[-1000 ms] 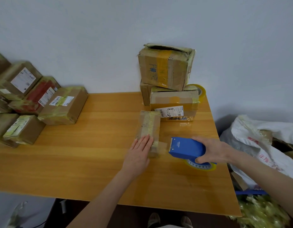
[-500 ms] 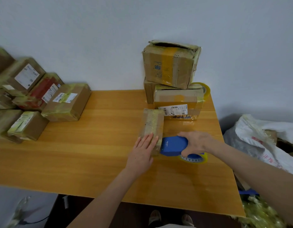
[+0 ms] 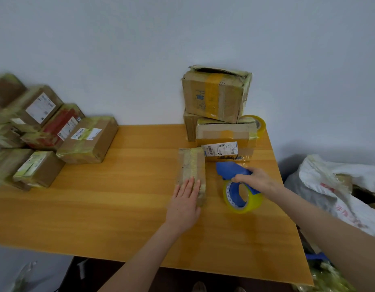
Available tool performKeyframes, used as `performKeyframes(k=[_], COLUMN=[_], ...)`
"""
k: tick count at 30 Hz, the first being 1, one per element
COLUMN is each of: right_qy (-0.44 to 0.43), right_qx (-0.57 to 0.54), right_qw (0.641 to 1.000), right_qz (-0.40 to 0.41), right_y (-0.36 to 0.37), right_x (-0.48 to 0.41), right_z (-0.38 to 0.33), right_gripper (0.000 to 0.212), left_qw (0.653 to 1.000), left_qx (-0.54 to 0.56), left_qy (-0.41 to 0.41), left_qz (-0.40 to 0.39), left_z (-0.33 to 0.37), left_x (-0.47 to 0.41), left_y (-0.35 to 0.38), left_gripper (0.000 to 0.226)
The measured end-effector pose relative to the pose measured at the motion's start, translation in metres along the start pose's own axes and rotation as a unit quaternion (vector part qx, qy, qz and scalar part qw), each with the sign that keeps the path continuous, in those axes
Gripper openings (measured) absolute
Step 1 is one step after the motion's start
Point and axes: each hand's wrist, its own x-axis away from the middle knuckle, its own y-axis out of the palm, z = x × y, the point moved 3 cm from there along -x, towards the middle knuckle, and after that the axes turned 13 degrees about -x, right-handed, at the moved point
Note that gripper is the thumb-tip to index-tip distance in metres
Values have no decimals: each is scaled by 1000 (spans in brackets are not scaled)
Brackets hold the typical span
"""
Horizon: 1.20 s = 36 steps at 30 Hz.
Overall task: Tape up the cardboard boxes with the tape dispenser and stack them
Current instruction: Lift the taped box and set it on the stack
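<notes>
A moment ago my right hand (image 3: 258,179) held the tape dispenser (image 3: 230,170) against the near end of the small box (image 3: 190,165). Now the dispenser is away from it, to the right of the box and not touching it, tilted with its yellow roll low over the table (image 3: 119,207). My fingers are curled around its handle. My left hand (image 3: 185,204) has stayed flat on the near end of the box, fingers straight and together, pressing it down.

The box lies on the table just in front of the stack (image 3: 220,114) by the wall. I think the strip of tape is now laid and cut, though I cannot see the cut edge clearly. If so, this box is closed, and what remains is to lift it onto the stack, or onto the pile of boxes (image 3: 85,142) at the left.
</notes>
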Motion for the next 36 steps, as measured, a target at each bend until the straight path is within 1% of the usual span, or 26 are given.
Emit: performKeyframes(k=[3,5,6,7,8,10,11,12,14,15,16,17,18,19,21,23,24,27,29,32,36], right_qy=[87,124,141,153,162,170,173,173,143,103,50,-9,-64,-101,-148,-162,-168,-178,-192,-214,-215], right_qx=[-137,-204,-225,-235,-244,-263,-249,-211,-85,3,100,182,216,207,152,150,166,213,234,280,362], right_qw=[986,970,963,959,955,949,952,961,985,994,992,980,969,968,977,974,969,960,953,936,907], right_qz=[45,52,47,41,36,33,37,40,38,42,58,83,102,96,24,-50,-65,-37,-22,-8,15], right_y=[5,12,16,21,26,32,33,31,26,21,17,15,17,24,55,88,99,107,109,112,116], right_x=[-11,-17,-20,-21,-23,-28,-29,-30,-26,-24,-22,-18,-12,-4,8,16,17,11,9,8,6], right_z=[31,44,50,52,54,57,58,58,52,48,42,33,22,9,-10,-18,-18,-13,-11,-11,-14], right_gripper=[61,67,68,67,65,62,63,65,66,66,66,66,65,64,60,62,63,66,66,65,57], left_qw=[1000,1000,999,996,987,959,948,942,936,931,925,920,917,917,923,923,915,898,897,921,952], left_qx=[-1,19,47,93,157,267,288,291,289,295,304,309,310,309,302,320,345,391,392,346,262], left_qy=[-7,-7,-9,-15,-30,-78,-102,-124,-162,-181,-199,-214,-224,-228,-220,-204,-200,-196,-197,-173,-159], left_qz=[-6,-11,-10,-9,1,58,92,112,120,116,112,112,114,111,91,69,59,54,59,50,26], left_z=[2,1,0,-2,-6,-16,-22,-28,-40,-46,-52,-56,-59,-61,-59,-58,-58,-61,-64,-66,-66], left_x=[-1,-3,-3,-4,-5,-4,-3,-1,3,6,8,10,11,10,5,-2,-4,-5,-7,-11,-13], left_y=[2,4,3,1,-1,-8,-12,-13,-11,-8,-4,-1,2,5,9,10,11,11,13,17,17], left_gripper=[71,71,73,71,63,51,49,48,48,49,49,50,50,50,50,48,48,50,51,54,57])
